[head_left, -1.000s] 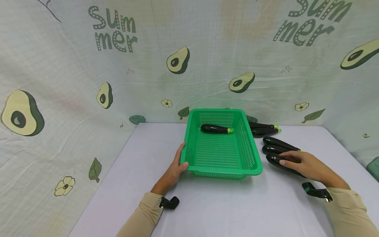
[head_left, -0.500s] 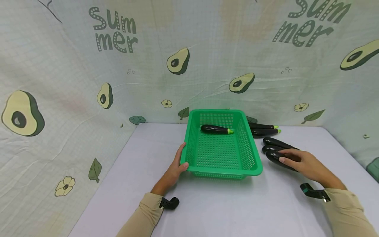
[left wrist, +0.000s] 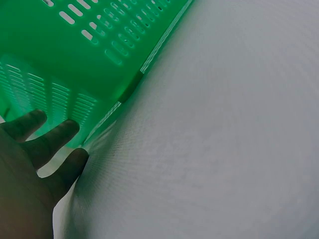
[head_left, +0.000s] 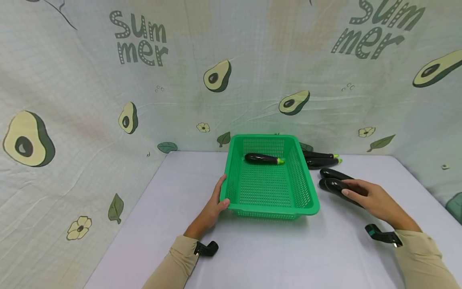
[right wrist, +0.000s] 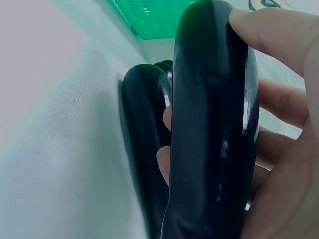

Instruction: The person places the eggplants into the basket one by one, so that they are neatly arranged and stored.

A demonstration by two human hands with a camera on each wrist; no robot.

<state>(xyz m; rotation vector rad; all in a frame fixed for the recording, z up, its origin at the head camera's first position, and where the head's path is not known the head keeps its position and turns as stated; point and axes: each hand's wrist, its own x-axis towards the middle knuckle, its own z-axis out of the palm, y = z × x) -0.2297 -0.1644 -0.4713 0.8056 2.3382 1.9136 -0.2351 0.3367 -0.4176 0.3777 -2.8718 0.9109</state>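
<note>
My right hand (head_left: 375, 199) grips a dark glossy eggplant (head_left: 337, 187), lifted a little off the table. In the right wrist view, thumb and fingers wrap around this eggplant (right wrist: 212, 124), with another eggplant (right wrist: 144, 114) lying behind it. My left hand (head_left: 210, 212) holds the near left corner of a green plastic basket (head_left: 270, 210); its thumb is at the rim. In the left wrist view, spread fingers (left wrist: 55, 142) lie against the basket's outer wall (left wrist: 84, 59). One eggplant (head_left: 263, 159) with a green stem end lies inside the basket, toward the back.
Beyond the held eggplant lies another eggplant (head_left: 333, 174), partly covered by the hand. Two more eggplants (head_left: 321, 162) lie right beside the basket's far right side. A printed cloth (head_left: 260, 72) hangs behind the white table (head_left: 267, 253).
My right hand has raised the eggplant and shifted it slightly away from me and left, over the neighbouring one. The left hand and basket have stayed in place.
</note>
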